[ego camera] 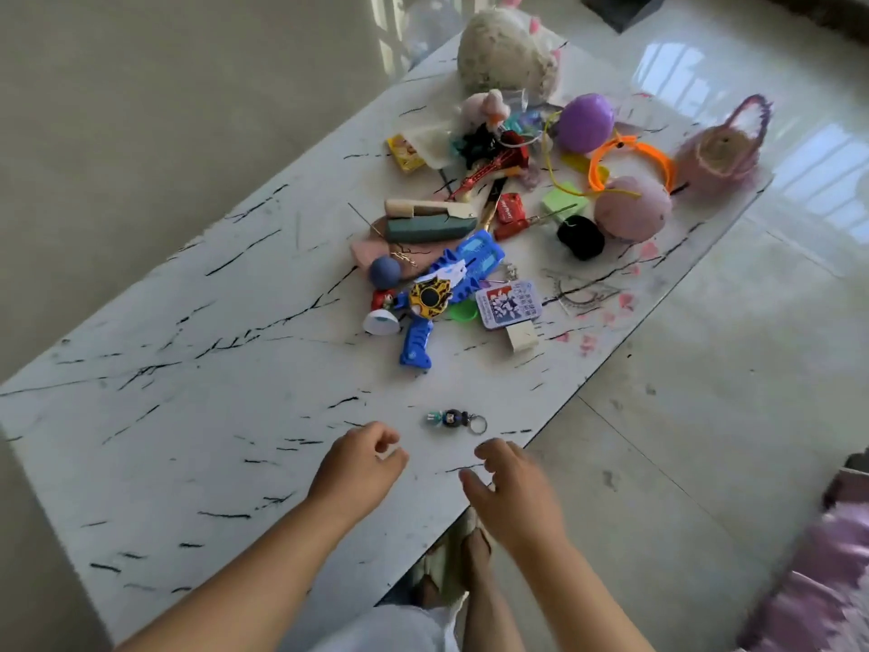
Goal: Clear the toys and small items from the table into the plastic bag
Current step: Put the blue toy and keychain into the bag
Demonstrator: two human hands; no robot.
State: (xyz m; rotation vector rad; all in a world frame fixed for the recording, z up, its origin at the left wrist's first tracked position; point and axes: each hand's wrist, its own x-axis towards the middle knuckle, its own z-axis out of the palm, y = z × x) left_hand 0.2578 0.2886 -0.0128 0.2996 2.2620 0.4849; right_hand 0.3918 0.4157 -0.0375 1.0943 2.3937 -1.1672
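Knitted basket (719, 150) — contents unclear (table's (188, 369) far corner).

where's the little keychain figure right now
In the head view the keychain figure lies alone on the marble table, near its front edge, just beyond the left hand and right hand, well short of the blue toy gun.

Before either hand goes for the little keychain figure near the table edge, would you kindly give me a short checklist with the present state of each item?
1. Keychain figure lies alone on the table, apart from the toy pile: ok.
2. Path from both hands to it is free: ok.
3. Right hand holds nothing: ok.
4. Left hand holds nothing: cannot tell; its fingers are curled, with something pale at the fingertips.
5. Plastic bag in view and ready to receive: not ok; none can be seen.
6. Blue toy gun far enough away not to be knocked: ok.
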